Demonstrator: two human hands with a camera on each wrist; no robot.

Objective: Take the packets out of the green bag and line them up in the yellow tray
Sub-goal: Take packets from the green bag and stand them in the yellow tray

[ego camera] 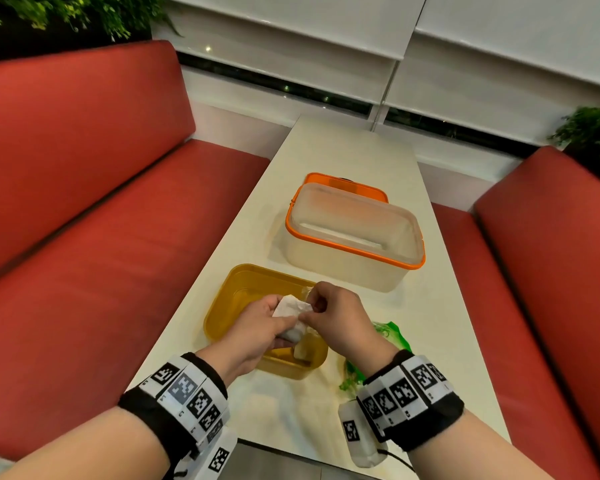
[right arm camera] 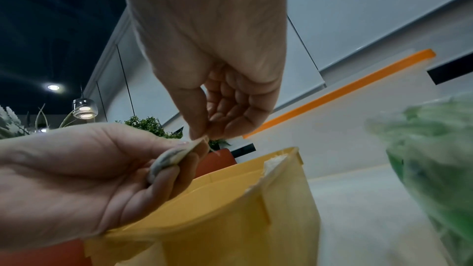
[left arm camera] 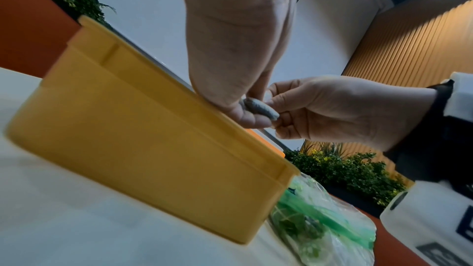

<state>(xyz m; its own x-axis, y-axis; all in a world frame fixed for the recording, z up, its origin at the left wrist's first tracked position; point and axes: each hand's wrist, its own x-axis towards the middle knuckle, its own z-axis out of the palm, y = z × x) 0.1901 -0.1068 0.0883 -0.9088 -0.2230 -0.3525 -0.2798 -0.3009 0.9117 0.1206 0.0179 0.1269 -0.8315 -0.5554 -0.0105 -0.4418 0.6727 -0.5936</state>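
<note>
From the head view, the left hand [ego camera: 260,327] and the right hand [ego camera: 333,317] meet over the yellow tray [ego camera: 222,299], both closed on one white packet [ego camera: 291,308]: the left hand's fingers curl under and around it, and the right hand's thumb and forefinger pinch its near edge. Directly below that grip, another pale packet [ego camera: 302,351] lies inside the tray at its near right corner. The green bag [ego camera: 392,334] lies flat on the white table [ego camera: 343,157] just to the right of the grip, under the right wrist. Beyond the grip stands a clear bin with an orange rim [ego camera: 354,233]. From the left wrist view, the left hand [left arm camera: 238,52] hangs just above the tray's [left arm camera: 143,139] rim, its fingertips closed on the greyish packet [left arm camera: 261,106], while the right hand [left arm camera: 332,108] nips the packet's other end; the green bag [left arm camera: 322,221] sits below the grip, against the tray's corner. From the right wrist view, the right hand [right arm camera: 212,58] pinches a corner of the packet [right arm camera: 169,159] from above between thumb and forefinger, its other fingers curled in, and the left hand [right arm camera: 84,179] holds the packet's body between thumb and fingers. The tray [right arm camera: 230,209] is just beneath the grip, with the blurred green bag [right arm camera: 430,149] to its right.
</note>
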